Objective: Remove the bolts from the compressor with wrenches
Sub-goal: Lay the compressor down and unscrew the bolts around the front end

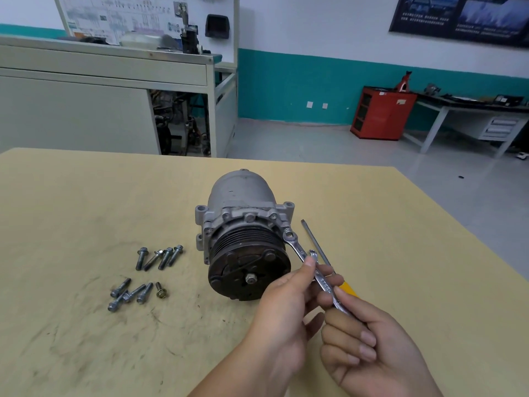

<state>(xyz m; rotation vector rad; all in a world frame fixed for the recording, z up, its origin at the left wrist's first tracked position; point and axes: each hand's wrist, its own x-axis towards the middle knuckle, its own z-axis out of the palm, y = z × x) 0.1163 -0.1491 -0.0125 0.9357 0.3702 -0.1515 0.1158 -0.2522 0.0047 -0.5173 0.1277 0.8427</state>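
Item, right hand (372, 356): fingers curled round the tail of the lower wrench (326, 286), a firm grasp. Item, left hand (286, 316): thumb and fingertips pinch the upper wrench (297, 247) where the two tools meet. We judge the lower one is hooked onto the upper as a lever extension, though the thumb partly covers the joint. Upper wrench: ring end seated on a flange bolt (288, 232) at the right side of the compressor (243, 193). Compressor: lying on its side near the middle of the tan table (86, 210), pulley face toward us, both hands just beside its right edge. Beside the wrenches, on their right, a yellow-handled screwdriver (347, 288) lies flat on the table, no hand on it. Left of the compressor and well apart from it, we count removed bolts in two clusters: four in the far cluster (160, 257) and five in the near cluster (131, 295), one of these short and brass-coloured. Progress, by our judgement: well along, nine bolts out. Outstanding: the bolt under the ring, at least three more bolt heads (250, 217) visible round the top of the flange, and a centre nut (251, 278) on the pulley hub, which may not belong to the job. What sits on the hidden underside we cannot tell.
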